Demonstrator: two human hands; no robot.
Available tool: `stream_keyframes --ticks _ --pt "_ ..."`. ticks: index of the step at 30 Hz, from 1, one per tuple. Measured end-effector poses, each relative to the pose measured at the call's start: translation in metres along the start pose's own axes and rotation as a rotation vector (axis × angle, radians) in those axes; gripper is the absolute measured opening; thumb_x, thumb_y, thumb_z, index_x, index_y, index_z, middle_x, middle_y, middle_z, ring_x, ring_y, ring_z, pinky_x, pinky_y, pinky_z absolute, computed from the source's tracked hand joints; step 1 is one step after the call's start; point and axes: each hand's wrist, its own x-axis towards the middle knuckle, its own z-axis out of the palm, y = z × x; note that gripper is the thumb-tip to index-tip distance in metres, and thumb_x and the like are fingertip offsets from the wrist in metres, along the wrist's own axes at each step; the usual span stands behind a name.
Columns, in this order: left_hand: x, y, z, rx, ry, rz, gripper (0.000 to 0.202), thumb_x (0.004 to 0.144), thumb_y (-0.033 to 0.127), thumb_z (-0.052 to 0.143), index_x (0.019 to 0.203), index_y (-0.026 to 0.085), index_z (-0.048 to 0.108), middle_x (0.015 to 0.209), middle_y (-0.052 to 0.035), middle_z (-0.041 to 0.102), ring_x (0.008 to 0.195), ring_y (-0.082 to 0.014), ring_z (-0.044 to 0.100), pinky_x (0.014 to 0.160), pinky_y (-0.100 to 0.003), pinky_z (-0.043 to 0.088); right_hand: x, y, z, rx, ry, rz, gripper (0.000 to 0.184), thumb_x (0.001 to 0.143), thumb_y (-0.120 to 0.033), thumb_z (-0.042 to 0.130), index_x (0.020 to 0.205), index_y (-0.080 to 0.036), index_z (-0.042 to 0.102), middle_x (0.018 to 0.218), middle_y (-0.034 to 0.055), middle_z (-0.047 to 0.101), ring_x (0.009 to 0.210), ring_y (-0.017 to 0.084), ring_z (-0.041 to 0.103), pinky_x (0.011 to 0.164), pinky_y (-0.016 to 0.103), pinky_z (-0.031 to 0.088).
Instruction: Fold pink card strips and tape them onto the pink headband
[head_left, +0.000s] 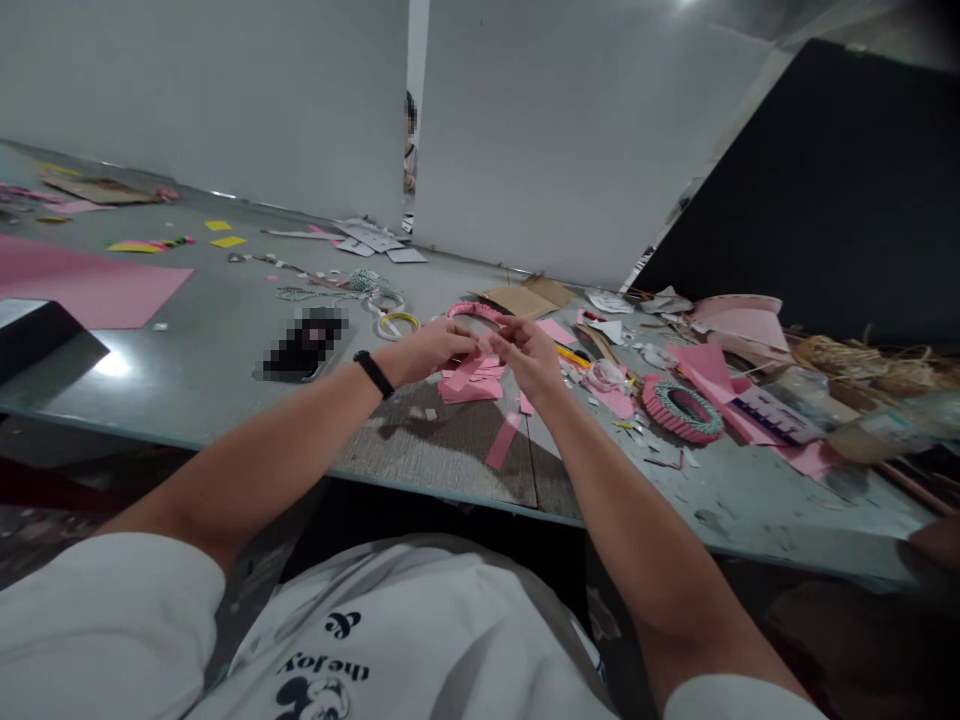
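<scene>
Over the middle of the table, my left hand [429, 352] and my right hand [531, 358] are close together, fingers pinched. Pink paper shows between their fingertips; its exact shape is partly hidden. A pleated pink paper band [474, 308] curves just behind the fingers, and its right end meets my right fingertips. Below the hands lies a loose pile of pink paper strips [472, 388]. One separate pink strip [502, 441] rests nearer the table's front edge, on a wood-grained board [442, 462].
Left of my hands are a phone [306, 345] and a yellow tape roll [398, 323]. To the right stand a pleated pink ring with twisted cord [682, 409], a yellow pencil [573, 356] and paper scraps. A grey partition [585, 150] rises behind; a person shows through its gap.
</scene>
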Motion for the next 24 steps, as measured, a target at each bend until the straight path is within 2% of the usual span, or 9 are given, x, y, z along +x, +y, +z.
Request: stream_keyframes --ticks 3,6,9,15,17,21,24 --pt "0.002 -0.004 0.001 0.212 -0.069 0.025 0.025 0.089 0.023 0.075 0.064 0.017 0.072 0.061 -0.0021 0.056 0.056 -0.0116 0.041 0.057 -0.030 0.027 -0.002 -0.002 0.004 0.023 -0.008 0.002 0.059 0.068 -0.060 0.095 0.112 -0.028 0.074 0.086 0.0007 0.075 0.082 0.022 0.071 0.079 0.039 0.057" --pt "0.005 -0.009 -0.002 0.365 -0.041 0.045 0.032 0.092 0.031 0.073 0.063 0.019 0.070 0.060 -0.0017 0.054 0.058 -0.0133 0.042 0.059 -0.031 0.028 0.002 0.001 0.000 -0.013 0.009 0.044 0.053 0.066 -0.055 0.093 0.107 -0.028 0.073 0.082 0.0004 0.075 0.076 0.022 0.070 0.077 0.040 0.056" --pt "0.010 -0.012 -0.007 0.450 0.009 0.090 0.035 0.094 0.039 0.077 0.065 0.019 0.070 0.062 -0.0011 0.055 0.061 -0.0145 0.044 0.061 -0.031 0.028 0.007 0.007 -0.006 -0.046 0.039 0.089 0.049 0.069 -0.057 0.091 0.103 -0.027 0.073 0.077 0.0002 0.073 0.069 0.020 0.065 0.070 0.040 0.054" --pt "0.016 -0.010 -0.014 0.474 0.139 0.118 0.030 0.088 0.018 0.076 0.062 0.021 0.064 0.057 0.0015 0.048 0.064 -0.0163 0.046 0.064 -0.032 0.032 0.017 0.015 -0.021 -0.065 0.176 0.053 0.046 0.076 -0.063 0.086 0.098 -0.026 0.071 0.082 0.0029 0.073 0.073 0.020 0.067 0.069 0.037 0.056" --pt "0.015 -0.010 -0.015 0.512 0.103 0.134 0.031 0.090 0.022 0.077 0.062 0.021 0.064 0.058 0.0009 0.051 0.063 -0.0159 0.046 0.064 -0.032 0.032 0.016 0.016 -0.021 -0.077 0.133 0.039 0.048 0.080 -0.067 0.083 0.104 -0.026 0.073 0.087 0.0034 0.076 0.077 0.020 0.069 0.070 0.036 0.057" --pt "0.012 -0.013 -0.014 0.630 0.005 0.154 0.036 0.094 0.033 0.074 0.062 0.020 0.064 0.061 -0.0003 0.056 0.061 -0.0148 0.046 0.063 -0.031 0.029 0.009 0.016 -0.011 -0.143 -0.076 0.001 0.055 0.076 -0.062 0.090 0.116 -0.027 0.077 0.093 0.0029 0.080 0.086 0.022 0.073 0.079 0.038 0.059" --pt "0.012 -0.015 -0.013 0.617 -0.022 0.171 0.034 0.091 0.035 0.075 0.063 0.020 0.065 0.061 0.0004 0.055 0.061 -0.0141 0.045 0.062 -0.029 0.028 0.008 0.018 -0.007 -0.136 -0.092 -0.020 0.052 0.075 -0.057 0.089 0.115 -0.026 0.076 0.091 0.0035 0.080 0.086 0.023 0.074 0.080 0.040 0.058"
